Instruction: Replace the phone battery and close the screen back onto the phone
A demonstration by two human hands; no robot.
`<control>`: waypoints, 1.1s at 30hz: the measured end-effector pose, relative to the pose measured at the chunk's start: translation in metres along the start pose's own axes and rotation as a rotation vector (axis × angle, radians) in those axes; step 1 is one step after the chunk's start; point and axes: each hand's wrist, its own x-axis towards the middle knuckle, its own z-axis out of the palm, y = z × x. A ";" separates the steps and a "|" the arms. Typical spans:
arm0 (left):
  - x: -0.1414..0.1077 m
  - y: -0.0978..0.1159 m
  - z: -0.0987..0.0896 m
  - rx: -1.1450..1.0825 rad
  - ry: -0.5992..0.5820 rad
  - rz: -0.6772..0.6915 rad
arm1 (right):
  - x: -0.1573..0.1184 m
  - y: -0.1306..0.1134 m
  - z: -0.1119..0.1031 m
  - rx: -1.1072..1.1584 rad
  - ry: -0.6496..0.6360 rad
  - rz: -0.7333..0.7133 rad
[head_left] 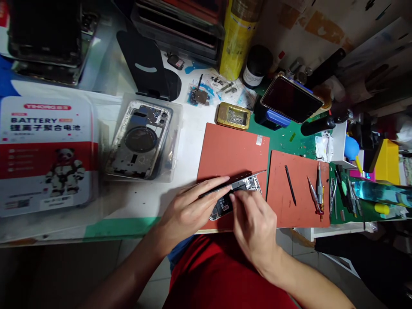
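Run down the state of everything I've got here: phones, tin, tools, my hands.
Phone in hands: opened, insides showing.
Left hand: along the raised panel.
Right hand: fingertips bunched over the insides.
Phone housing: screenless, in a clear tray.
Propped phone: screen dark.
Gold tin: open, small metal parts inside.
Black stick tool: lying flat.

We see a worktop [128, 201], white on the left and green toward the right. On it we find a battery box [48, 128], a clear plastic tray [174, 165], a gold-coloured tin [220, 115], a tall yellow can [232, 47] and a black-lidded jar [252, 78]. Two reddish-brown mats, the left mat [231, 146] and the right mat [278, 206], lie side by side. Beyond them we see what are probably tweezers [333, 197] among crowded slim tools.
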 end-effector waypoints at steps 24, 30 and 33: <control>-0.001 0.000 -0.003 -0.001 -0.048 0.035 | -0.037 -0.003 0.019 -0.262 -0.041 -0.200; -0.003 -0.002 -0.002 -0.004 -0.039 0.025 | -0.034 0.000 0.018 -0.271 -0.058 -0.212; -0.003 -0.002 -0.002 -0.009 -0.040 0.013 | -0.034 0.000 0.018 -0.284 -0.060 -0.208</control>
